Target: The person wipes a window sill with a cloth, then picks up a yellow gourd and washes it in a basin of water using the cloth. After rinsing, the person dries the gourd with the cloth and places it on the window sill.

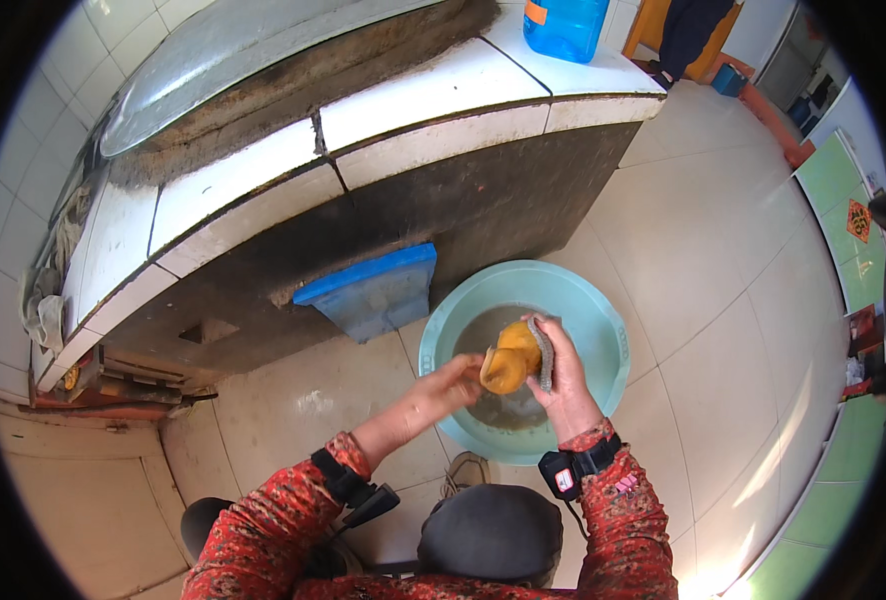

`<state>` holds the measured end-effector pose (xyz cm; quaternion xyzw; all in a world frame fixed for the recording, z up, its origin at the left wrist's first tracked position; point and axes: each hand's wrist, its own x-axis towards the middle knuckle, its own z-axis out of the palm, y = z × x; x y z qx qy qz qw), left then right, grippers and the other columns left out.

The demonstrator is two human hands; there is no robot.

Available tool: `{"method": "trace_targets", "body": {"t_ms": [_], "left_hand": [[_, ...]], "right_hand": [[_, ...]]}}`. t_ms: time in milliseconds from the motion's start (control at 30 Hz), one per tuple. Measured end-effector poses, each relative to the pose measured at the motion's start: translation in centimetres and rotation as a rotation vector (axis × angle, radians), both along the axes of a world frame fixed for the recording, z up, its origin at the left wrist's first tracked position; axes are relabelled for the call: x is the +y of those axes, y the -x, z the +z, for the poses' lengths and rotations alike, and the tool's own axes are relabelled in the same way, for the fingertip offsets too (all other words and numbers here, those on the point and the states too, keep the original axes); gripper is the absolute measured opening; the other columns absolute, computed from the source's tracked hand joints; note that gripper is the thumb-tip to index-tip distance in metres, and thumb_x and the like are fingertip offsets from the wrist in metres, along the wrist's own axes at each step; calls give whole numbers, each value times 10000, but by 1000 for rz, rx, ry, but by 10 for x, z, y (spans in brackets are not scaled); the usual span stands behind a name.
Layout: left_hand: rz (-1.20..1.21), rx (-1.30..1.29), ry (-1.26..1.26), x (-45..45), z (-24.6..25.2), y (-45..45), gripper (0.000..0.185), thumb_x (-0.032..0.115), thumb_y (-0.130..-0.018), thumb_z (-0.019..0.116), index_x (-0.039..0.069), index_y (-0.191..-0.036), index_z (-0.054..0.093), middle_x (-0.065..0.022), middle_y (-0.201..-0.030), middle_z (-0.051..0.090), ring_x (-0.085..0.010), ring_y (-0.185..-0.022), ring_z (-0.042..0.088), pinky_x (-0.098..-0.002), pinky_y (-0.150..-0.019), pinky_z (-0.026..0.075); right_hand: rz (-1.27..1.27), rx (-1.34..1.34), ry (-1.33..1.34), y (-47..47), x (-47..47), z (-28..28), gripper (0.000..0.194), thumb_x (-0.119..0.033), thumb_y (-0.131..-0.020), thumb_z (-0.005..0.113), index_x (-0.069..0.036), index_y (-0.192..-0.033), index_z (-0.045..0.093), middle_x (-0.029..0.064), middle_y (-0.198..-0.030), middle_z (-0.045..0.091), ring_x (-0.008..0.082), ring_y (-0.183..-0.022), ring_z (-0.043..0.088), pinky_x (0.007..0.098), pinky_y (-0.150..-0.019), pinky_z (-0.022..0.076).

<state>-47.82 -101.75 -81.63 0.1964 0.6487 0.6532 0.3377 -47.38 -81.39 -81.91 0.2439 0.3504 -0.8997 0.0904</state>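
Note:
Over a light teal plastic basin [612, 352] of cloudy water, my right hand [563, 371] holds a yellow-brown item [516, 356] with a grey textured edge, shaped like a small shoe or boot. Its thumb and fingers grip that grey edge. My left hand [443, 390] is at the item's rounded left end, fingers slightly apart and blurred; whether the fingertips touch it cannot be told. The basin stands on the tiled floor.
A blue-rimmed plastic bin [372, 292] is against the dark front of the white-tiled counter [428, 90]. On the counter are a large metal lid [210, 67] and a blue plastic bottle [567, 30]. A person's dark-clothed legs [690, 34] are at the far doorway.

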Motion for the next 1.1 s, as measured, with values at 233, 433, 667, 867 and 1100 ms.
{"method": "trace_targets", "body": {"t_ms": [233,433,667,867,1100], "left_hand": [[295,197,-52,35,-6,1,658,226,-790,730,27,-1349,444,-130,-1362,452,-231,-1258,443,-342,-1058,363],[47,-335,-215,12,6,15,439,86,-743,661,42,-1174,591,-45,-1132,624,-161,-1056,581,-315,-971,431],[-179,-603,-435,38,6,-3,378,153,-676,672,12,-1024,629,-116,-999,650,-199,-941,619,-331,-877,479],[-105,-261,-62,31,20,10,444,164,-656,768,46,-1051,603,-78,-917,655,-185,-897,626,-335,-811,504],[212,772,825,31,27,22,287,284,-700,672,35,-841,651,-175,-865,667,-352,-784,657,-409,-699,537]], "right_hand": [[-60,75,-205,-3,-22,-22,203,-223,-937,566,-57,-1044,610,36,-943,639,151,-866,615,304,-746,510],[4,434,-286,-1,12,18,528,-411,-929,584,4,-1240,490,191,-1189,600,244,-1059,607,375,-839,528],[420,540,-70,0,-13,42,387,-389,-903,607,-12,-989,587,153,-969,655,217,-932,622,340,-845,496],[442,492,-140,11,-20,43,347,-371,-906,620,-25,-876,604,108,-854,655,179,-814,624,330,-812,496],[233,355,-305,14,-32,20,748,-506,-842,676,50,-1296,466,167,-1211,587,226,-1127,550,372,-999,432]]}}
